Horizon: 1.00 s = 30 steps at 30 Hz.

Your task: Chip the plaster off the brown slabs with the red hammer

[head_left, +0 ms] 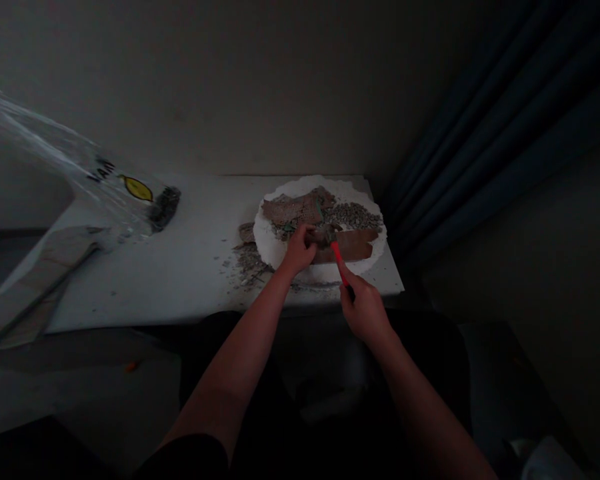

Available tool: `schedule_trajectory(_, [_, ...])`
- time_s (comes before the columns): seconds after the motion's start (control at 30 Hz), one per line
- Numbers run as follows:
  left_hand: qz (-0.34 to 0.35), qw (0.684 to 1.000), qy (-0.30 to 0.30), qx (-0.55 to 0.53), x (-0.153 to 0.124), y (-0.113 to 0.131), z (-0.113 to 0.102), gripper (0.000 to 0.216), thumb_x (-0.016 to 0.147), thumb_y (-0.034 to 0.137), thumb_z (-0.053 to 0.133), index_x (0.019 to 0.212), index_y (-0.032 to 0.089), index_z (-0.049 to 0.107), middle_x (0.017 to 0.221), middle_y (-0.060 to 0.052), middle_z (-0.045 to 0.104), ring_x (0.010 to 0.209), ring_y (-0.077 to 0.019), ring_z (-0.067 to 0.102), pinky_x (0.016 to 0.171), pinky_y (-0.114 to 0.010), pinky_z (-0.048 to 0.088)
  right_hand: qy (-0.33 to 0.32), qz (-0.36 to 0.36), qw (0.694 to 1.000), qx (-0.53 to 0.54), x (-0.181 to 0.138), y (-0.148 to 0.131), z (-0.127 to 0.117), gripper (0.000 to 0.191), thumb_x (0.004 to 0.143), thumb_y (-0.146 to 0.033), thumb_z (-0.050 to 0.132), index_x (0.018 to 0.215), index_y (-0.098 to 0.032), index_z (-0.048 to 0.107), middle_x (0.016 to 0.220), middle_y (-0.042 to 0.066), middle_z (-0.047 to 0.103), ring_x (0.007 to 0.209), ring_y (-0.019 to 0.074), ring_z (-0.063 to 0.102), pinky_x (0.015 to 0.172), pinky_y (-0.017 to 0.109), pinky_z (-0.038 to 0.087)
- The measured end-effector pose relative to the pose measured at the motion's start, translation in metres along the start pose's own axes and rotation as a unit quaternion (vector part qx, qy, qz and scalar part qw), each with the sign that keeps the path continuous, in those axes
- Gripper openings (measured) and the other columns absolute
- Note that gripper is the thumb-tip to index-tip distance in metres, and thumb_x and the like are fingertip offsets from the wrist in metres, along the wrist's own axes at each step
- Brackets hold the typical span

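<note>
Watching from the head view: the relation that matters is hammer [335, 252] head vs. left hand [299, 252] fingertips. Head sits just right of them, near frame center; touching or just apart, I can't tell, too dark. Handle runs from the head down and slightly right into my right hand [366, 308], fingers wrapped around its lower end. Left fingers are bent toward the head; can't tell whether they pinch anything. Brown strip [353, 248] lies flat on the white plate [266, 252], long axis roughly left-right, so the handle crosses its line steeply. Its bare right part lies right of the head, farther from the left fingertips; its left end is partly hidden behind hand and hammer. Gravel [357, 215] is above the strip in frame, mesh [290, 209] above the left fingers.
</note>
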State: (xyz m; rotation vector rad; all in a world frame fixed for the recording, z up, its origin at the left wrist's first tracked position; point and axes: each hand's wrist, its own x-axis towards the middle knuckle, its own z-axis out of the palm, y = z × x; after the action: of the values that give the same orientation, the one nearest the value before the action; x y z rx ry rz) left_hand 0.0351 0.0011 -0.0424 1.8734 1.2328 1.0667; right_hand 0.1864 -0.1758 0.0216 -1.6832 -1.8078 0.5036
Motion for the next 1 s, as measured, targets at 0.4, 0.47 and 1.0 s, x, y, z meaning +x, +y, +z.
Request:
schedule_trajectory(0.4, [-0.101,0.983,0.040,-0.147,-0.001,0.011,-0.027,0.028,0.083,0.021,0.052,0.110,0.019,0.059,0.085,-0.002,0.071,0.080,-0.0158,0.067,0.073,-0.028,0.051,-0.005,0.007,1.000,0.013,-0.010,0.018,0.004,0.065,0.094,-0.016,0.043,0.158,-0.022,0.036,0.106,0.011,0.071,0.092,0.0238,0.066,0.085,0.037,0.051])
schedule_trajectory(0.47, [-0.170,0.961,0.064,-0.209,-0.010,0.010,-0.048,0.031,0.083,0.027,0.054,0.112,0.021,0.057,0.083,-0.002,0.071,0.076,-0.0159,0.068,0.064,-0.026,0.050,-0.008,0.006,1.000,0.020,-0.011,0.020,0.003,0.065,0.094,-0.017,0.043,0.158,-0.022,0.036,0.108,0.012,0.071,0.093,0.0238,0.066,0.086,0.037,0.051])
schedule_trajectory(1.0, [-0.371,0.920,0.090,-0.088,-0.069,-0.062,-0.128,0.006,0.074,0.024,0.059,0.072,0.019,0.058,0.077,-0.008,0.069,0.073,-0.0191,0.066,0.067,-0.032,0.053,-0.013,-0.018,0.999,-0.049,-0.014,0.019,0.009,0.063,0.093,-0.020,0.044,0.156,-0.019,0.041,0.100,0.013,0.069,0.085,0.0262,0.064,0.079,0.039,0.049])
